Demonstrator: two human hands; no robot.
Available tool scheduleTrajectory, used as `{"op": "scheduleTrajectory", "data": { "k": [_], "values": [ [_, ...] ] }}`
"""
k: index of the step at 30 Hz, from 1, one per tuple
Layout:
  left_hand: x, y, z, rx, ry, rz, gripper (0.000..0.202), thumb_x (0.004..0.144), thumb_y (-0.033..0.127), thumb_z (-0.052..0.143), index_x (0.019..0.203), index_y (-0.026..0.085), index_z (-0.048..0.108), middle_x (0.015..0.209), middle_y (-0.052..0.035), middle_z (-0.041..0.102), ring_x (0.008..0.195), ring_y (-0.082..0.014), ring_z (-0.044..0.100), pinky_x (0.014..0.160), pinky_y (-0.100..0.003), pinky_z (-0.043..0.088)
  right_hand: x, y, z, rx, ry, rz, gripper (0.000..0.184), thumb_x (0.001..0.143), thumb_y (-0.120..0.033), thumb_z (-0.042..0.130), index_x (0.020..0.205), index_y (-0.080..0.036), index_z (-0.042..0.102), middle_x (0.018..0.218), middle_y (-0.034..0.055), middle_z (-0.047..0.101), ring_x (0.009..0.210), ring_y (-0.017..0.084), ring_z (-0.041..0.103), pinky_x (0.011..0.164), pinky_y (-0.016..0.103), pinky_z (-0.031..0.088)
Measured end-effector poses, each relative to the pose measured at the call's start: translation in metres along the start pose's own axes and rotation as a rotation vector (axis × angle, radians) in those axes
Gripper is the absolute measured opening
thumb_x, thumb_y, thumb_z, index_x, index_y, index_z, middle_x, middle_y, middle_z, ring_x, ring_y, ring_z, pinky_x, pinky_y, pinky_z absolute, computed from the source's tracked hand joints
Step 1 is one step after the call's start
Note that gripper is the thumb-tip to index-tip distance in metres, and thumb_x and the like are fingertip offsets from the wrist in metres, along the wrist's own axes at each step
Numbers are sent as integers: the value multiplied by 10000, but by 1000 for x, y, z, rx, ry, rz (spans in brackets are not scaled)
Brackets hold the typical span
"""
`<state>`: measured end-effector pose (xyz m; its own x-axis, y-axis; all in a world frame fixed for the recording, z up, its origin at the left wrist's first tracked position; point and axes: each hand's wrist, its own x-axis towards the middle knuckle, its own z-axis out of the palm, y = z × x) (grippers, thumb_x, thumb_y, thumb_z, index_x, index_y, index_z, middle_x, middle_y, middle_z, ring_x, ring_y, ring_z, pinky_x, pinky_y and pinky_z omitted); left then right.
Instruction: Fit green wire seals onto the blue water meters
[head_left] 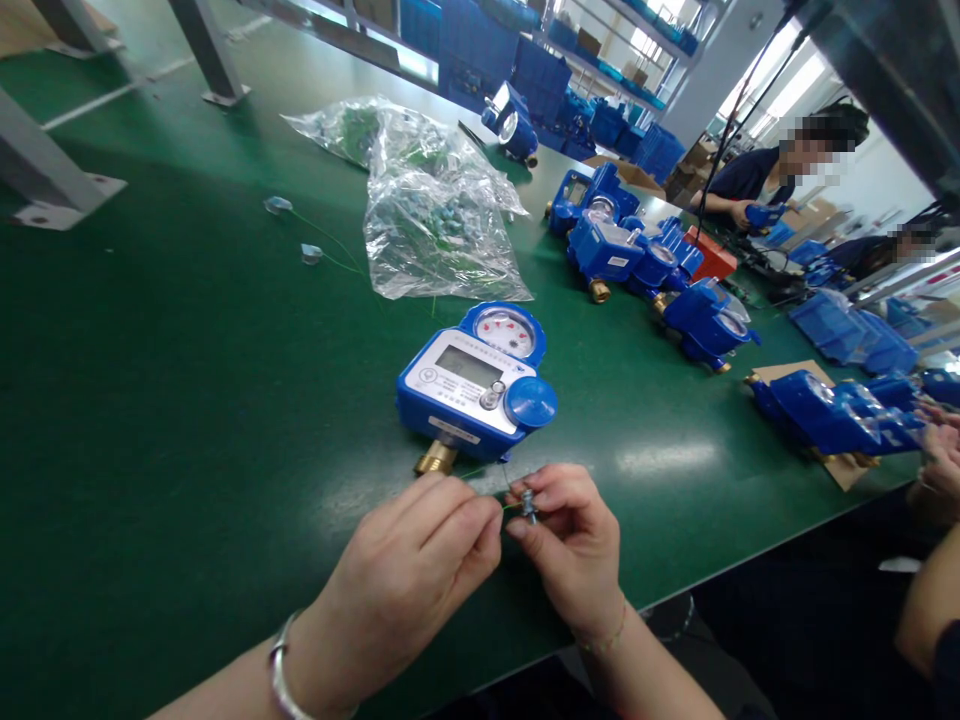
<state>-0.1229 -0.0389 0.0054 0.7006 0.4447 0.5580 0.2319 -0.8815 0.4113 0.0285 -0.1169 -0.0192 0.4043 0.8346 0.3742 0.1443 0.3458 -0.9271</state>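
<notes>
A blue water meter with a white display face, a round dial and a brass fitting lies on the green table just beyond my hands. My left hand is closed in a pinch on a thin green wire that runs toward the meter. My right hand is closed, pinching a small clear seal threaded on that wire. Both hands nearly touch at the fingertips, close to the table's near edge.
A clear plastic bag of small parts lies behind the meter, with two loose seals to its left. Several blue meters line the right side. Other people work at the far right; another person's hand is near meters there.
</notes>
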Motion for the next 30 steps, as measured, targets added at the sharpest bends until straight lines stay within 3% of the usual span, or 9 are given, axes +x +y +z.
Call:
{"op": "scheduleTrajectory", "data": {
  "k": [7, 10, 14, 17, 21, 24, 28, 30],
  "values": [
    [-1, 0, 2, -5, -2, 22, 99, 815, 86, 579, 868, 168, 567, 768, -10, 572, 734, -160, 508, 720, -314, 421, 0, 0, 1, -25, 3, -11, 231, 720, -121, 708, 873, -254, 599, 925, 20, 597, 861, 177, 598, 753, 353, 507],
    [3, 0, 1, -94, -30, -34, 98, 842, 103, 549, 890, 180, 586, 803, -8, 590, 750, -149, 525, 725, -298, 424, 1, 0, 1, -12, -5, -11, 229, 718, -137, 716, 882, -249, 604, 925, 26, 607, 877, 178, 601, 762, 340, 502],
    [9, 0, 0, -321, -77, -205, 115, 866, 147, 525, 868, 222, 613, 802, 20, 609, 737, -116, 566, 682, -246, 445, 2, -2, 1, 29, -48, -7, 293, 707, -119, 724, 933, -271, 618, 945, 18, 622, 894, 180, 609, 779, 343, 502],
    [10, -2, 2, -451, -71, -436, 62, 826, 195, 590, 878, 229, 587, 780, 37, 630, 697, -113, 602, 635, -228, 472, 1, -3, -1, -1, -83, -3, 305, 716, -106, 714, 950, -283, 631, 990, 21, 632, 927, 191, 612, 814, 369, 500],
    [11, -6, 5, -766, -140, -687, 234, 790, 224, 616, 997, 217, 506, 676, 51, 613, 645, -130, 629, 603, -230, 511, 0, -2, -1, -3, -82, 20, 258, 778, -119, 654, 973, -286, 630, 1015, 23, 650, 947, 190, 613, 835, 378, 495],
    [14, -9, 4, -906, -198, -699, 244, 797, 247, 581, 1028, 204, 513, 644, 43, 598, 630, -139, 629, 592, -240, 524, 3, -3, 1, 6, -80, 5, 251, 806, -126, 618, 995, -292, 621, 996, 20, 660, 955, 183, 603, 840, 371, 485],
    [12, -16, 5, -824, -242, -650, 190, 848, 338, 510, 964, 199, 565, 622, 10, 627, 606, -165, 637, 575, -270, 547, 6, 1, 8, -83, -81, -66, 216, 794, -159, 633, 955, -303, 649, 971, 33, 652, 932, 181, 604, 829, 354, 496],
    [12, -20, 6, -752, -299, -549, 214, 880, 354, 445, 922, 204, 591, 652, -14, 668, 577, -187, 650, 513, -284, 554, 12, 8, 13, -117, -45, -118, 158, 748, -231, 687, 887, -305, 680, 887, 38, 650, 877, 193, 619, 804, 353, 520]
  ]
}}
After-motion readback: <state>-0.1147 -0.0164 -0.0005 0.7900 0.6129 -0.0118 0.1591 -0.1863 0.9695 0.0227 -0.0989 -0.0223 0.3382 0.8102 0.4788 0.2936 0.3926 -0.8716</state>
